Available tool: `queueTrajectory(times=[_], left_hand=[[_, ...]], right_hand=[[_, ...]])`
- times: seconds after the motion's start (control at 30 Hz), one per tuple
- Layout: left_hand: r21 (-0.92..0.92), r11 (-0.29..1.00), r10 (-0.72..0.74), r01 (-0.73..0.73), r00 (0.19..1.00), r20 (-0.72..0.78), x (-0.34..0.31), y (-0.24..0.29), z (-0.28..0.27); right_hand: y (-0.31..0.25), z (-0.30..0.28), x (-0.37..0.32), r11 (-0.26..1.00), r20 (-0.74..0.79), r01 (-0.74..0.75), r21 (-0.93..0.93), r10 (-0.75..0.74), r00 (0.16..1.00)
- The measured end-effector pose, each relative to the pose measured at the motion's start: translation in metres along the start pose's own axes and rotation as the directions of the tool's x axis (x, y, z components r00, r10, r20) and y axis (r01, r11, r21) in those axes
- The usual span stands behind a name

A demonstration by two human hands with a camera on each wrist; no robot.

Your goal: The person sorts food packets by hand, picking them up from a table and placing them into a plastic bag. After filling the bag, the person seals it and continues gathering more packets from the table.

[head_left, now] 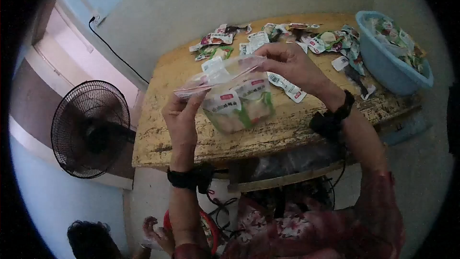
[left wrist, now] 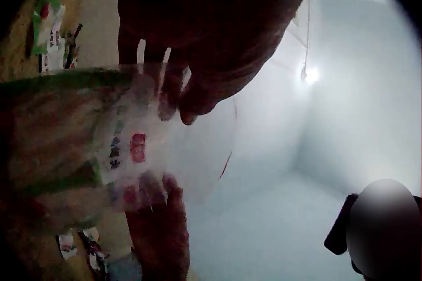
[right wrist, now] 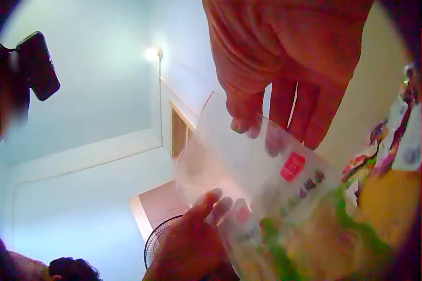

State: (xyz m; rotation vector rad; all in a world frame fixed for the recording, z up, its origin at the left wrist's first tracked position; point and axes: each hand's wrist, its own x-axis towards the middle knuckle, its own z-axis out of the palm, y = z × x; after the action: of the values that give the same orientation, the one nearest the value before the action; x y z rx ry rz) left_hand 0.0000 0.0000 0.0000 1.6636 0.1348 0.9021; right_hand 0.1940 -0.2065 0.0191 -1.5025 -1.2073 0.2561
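Transparent zip bag [head_left: 230, 82], with green-edged packets [head_left: 256, 109] inside, is suspended above the wooden table [head_left: 155, 132]. Raised on either side, my left hand [head_left: 181, 120] and right hand [head_left: 297, 67] pinch opposite ends of its rim, thumbs closed against fingers. Beyond lies a blue basin [head_left: 383, 64].

Bare wood on the left side of the table [head_left: 152, 129] gives room to pass beside the left hand [head_left: 182, 119]. The held bag [head_left: 239, 105] fills the middle, scattered packets [head_left: 328, 39] crowd the back, and the blue basin [head_left: 383, 67] (itself loaded) blocks the right.
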Motion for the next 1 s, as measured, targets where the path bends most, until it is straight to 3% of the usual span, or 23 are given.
queueTrajectory(times=[0.17,0.37,0.47,0.57,0.6,0.7,0.8,0.9,0.97,1.0], left_hand=[[0.042,0.999,-0.029,0.030,0.999,-0.043,0.009,0.018,-0.003],[-0.086,0.996,-0.034,0.032,0.999,-0.023,0.012,0.025,-0.005],[0.050,0.998,-0.046,0.045,0.999,0.023,0.013,0.035,-0.012],[-0.053,0.997,0.050,-0.050,0.999,0.007,0.018,0.030,-0.020],[-0.247,0.968,0.061,-0.053,0.998,0.021,0.017,0.029,-0.019],[-0.281,0.959,-0.018,0.026,0.999,0.030,0.018,0.022,-0.016],[-0.138,0.990,0.001,-0.013,0.996,-0.085,0.014,0.028,-0.010],[-0.041,0.999,0.011,-0.015,0.996,-0.094,0.012,0.040,-0.005],[-0.077,0.997,0.024,-0.029,0.998,-0.057,0.011,0.041,-0.005],[-0.100,0.994,0.035,-0.039,0.999,-0.038,0.011,0.041,-0.005]], right_hand=[[-0.013,-0.002,0.003,0.992,-0.098,0.101,0.080,-0.093,0.991],[-0.021,-0.002,0.001,0.983,-0.144,0.121,0.135,-0.101,0.984],[-0.023,0.000,0.001,0.990,-0.186,0.127,0.062,-0.113,0.976],[-0.033,0.011,-0.002,0.985,-0.311,0.137,0.107,-0.098,0.945],[-0.033,0.012,-0.001,0.982,-0.304,0.147,0.114,-0.106,0.947],[-0.029,0.013,0.001,0.978,-0.278,0.173,0.121,-0.134,0.951],[-0.022,0.008,0.004,0.981,-0.263,0.179,0.070,-0.155,0.952],[-0.025,0.012,-0.001,0.985,-0.273,0.150,0.088,-0.121,0.954],[-0.026,0.012,0.001,0.973,-0.263,0.178,0.149,-0.135,0.955],[-0.026,0.009,0.002,0.977,-0.271,0.193,0.092,-0.162,0.949]])
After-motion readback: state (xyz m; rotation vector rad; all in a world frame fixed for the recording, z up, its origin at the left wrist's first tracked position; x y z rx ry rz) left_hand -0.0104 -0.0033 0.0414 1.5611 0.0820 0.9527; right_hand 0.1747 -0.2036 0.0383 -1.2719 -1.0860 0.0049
